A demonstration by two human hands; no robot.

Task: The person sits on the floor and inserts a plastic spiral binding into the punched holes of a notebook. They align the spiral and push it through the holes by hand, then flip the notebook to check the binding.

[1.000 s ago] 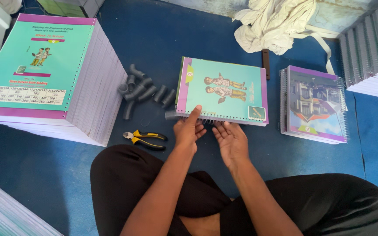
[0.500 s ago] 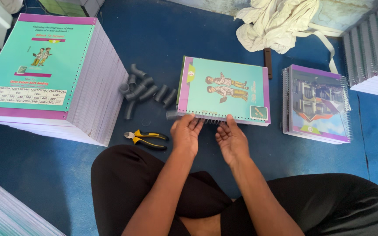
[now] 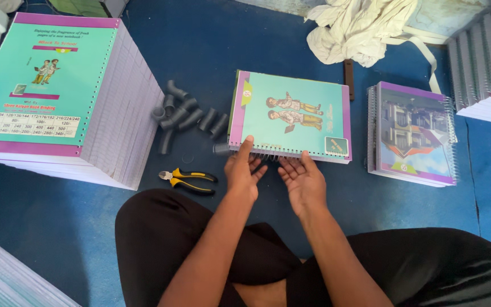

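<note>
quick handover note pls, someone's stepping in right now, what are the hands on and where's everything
Left hand: fingers on the near spiral edge of the teal notebook.
Right hand: palm up at the same edge, holding nothing.
Spiral coil sits along that edge; how far it is threaded cannot be told.
Pliers lie untouched to the left; grey coils beyond; bound notebooks stacked right.
</note>
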